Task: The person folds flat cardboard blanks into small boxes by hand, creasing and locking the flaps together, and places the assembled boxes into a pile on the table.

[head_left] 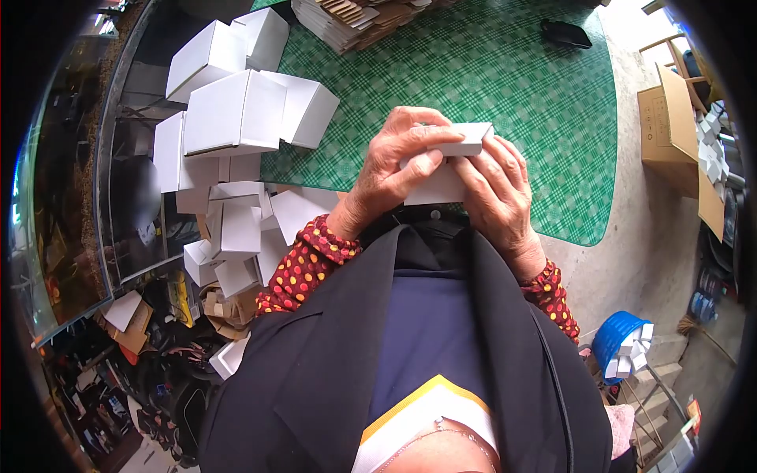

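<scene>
Close to my body, over the near edge of the green table, I hold a small white cardboard box (438,185) with a folded edge along its top. My left hand (398,158) grips it from the left, its thumb bent against the near face and its fingers over the top. On the other side my right hand (501,181) has its fingers closed around the box's right end. Both hands cover much of the box, so how far it is folded is partly hidden.
Several white boxes (235,110) are piled at the left of the green checked tablecloth (441,71). Flat cardboard pieces (355,20) lie stacked at the back, near a black object (566,34). An open brown carton (669,130) and a blue basket (617,331) stand right.
</scene>
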{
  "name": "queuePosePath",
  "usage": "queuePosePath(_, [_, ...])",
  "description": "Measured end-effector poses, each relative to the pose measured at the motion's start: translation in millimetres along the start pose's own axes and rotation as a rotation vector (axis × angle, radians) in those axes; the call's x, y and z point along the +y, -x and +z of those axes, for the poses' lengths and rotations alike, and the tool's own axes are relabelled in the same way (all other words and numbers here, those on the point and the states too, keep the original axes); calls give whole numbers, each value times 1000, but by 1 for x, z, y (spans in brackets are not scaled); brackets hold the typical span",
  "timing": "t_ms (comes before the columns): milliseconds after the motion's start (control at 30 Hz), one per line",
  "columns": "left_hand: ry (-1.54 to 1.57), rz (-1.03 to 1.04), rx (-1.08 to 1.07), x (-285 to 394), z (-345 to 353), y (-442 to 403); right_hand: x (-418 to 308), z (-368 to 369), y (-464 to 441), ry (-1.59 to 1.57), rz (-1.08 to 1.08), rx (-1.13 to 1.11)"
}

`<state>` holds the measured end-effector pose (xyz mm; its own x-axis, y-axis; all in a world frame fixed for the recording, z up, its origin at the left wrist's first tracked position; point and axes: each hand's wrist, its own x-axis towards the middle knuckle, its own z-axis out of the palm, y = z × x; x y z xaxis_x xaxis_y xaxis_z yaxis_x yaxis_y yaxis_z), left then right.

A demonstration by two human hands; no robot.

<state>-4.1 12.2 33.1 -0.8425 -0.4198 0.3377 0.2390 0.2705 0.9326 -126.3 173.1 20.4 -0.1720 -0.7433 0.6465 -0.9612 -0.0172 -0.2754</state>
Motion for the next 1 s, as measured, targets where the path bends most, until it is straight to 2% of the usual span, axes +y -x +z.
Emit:
queuePosePath(133, [-183, 100, -31, -8, -1, 8, 6, 8, 21, -139, 56, 141])
queuePosePath(300, [-156, 74, -26, -12, 1, 13, 2, 11, 29, -277, 177, 252])
queuePosePath(500, [-142, -34, 49, -5, 5, 12, -1, 13, 31, -458, 376, 221])
queuePosePath(667, [-266, -58, -50, 5, -6, 4, -4, 12, 27, -661, 514, 211])
queuePosePath(800, [-460, 135, -68, 1, -4, 5, -4, 10, 24, -698, 566, 167])
queuePosePath(1000, [-576, 196, -14, 3, 4, 6, -1, 10, 21, -761, 590, 149])
